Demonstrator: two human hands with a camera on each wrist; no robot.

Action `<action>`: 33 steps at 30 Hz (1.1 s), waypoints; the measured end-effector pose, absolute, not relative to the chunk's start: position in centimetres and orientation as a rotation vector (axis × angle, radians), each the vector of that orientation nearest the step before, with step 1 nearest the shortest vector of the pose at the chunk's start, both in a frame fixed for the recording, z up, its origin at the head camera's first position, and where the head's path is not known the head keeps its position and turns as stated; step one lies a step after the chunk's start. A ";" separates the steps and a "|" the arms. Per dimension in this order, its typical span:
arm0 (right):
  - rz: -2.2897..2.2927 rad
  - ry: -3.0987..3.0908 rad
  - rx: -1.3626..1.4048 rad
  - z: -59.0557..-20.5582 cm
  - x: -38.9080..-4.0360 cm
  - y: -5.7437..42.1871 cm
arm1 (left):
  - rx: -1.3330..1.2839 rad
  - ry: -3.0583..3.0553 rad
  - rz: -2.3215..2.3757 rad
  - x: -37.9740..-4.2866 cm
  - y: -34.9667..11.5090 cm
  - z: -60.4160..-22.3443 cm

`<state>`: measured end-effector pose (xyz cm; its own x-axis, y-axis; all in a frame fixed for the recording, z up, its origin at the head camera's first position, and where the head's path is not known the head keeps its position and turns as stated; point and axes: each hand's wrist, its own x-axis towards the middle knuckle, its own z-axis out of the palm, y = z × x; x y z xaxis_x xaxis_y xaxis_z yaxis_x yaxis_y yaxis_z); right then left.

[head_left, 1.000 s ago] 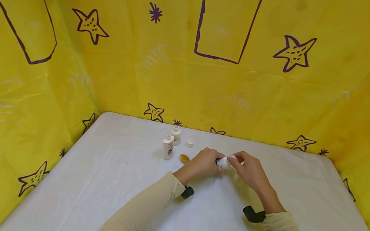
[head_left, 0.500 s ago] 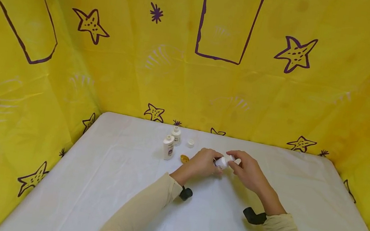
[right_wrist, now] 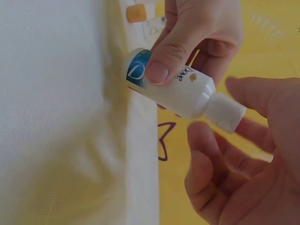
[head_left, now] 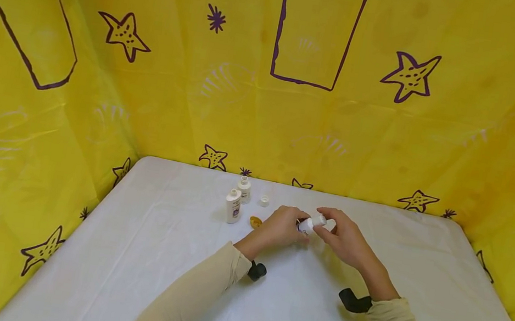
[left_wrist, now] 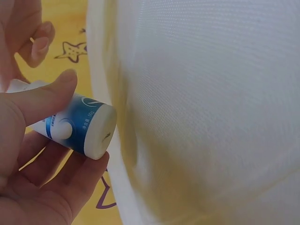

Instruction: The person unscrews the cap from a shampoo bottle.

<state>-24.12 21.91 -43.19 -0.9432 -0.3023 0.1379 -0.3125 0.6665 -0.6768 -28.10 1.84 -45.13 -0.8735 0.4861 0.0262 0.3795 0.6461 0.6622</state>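
Note:
My left hand (head_left: 281, 226) grips a small white Dove bottle (right_wrist: 180, 89) with a blue band at its base, thumb on one side and fingers on the other. Held above the table, the bottle lies tilted, its white cap (right_wrist: 225, 112) pointing at my right hand (right_wrist: 248, 173). In the right wrist view the right thumb and fingers are spread around the cap, with gaps showing on both sides. From the left wrist view, the bottle's round base (left_wrist: 101, 132) faces outward, and the left fingers hide part of the label.
Two white bottles without caps, a nearer one (head_left: 233, 207) and a farther one (head_left: 243, 189), stand upright left of my hands. A loose white cap (head_left: 263, 201) and an orange cap (head_left: 255, 222) lie beside them on the white table (head_left: 166, 235). Yellow patterned cloth (head_left: 170, 108) surrounds it.
My right fingers pinched the bottle's cap a second ago and have since loosened, leaving the cap more exposed. The left hand keeps its hold on the bottle, almost in place.

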 end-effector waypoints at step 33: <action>1.166 -2.757 0.665 -42.3 -22.7 21.8 | 0.707 2.699 1.101 -26.8 1.4 -44.3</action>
<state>-22.73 21.75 -42.32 -0.9033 -0.3607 0.2322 -0.4178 0.6172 -0.6667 -26.82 1.35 -44.29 -0.8792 0.4744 0.0446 0.3702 0.6212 0.6907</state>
